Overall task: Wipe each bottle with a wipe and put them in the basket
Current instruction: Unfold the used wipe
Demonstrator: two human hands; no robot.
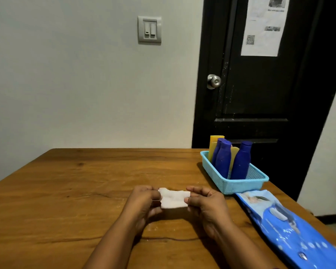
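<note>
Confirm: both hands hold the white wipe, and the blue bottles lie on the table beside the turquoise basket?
No. The head view shows the blue bottles standing inside the turquoise basket. The left hand and right hand do hold the white wipe.

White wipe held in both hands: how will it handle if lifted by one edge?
Probably floppy: the wipe shows soft folds between the left hand and right hand. Likely light, since fingertip pinches alone hold it up.
</note>
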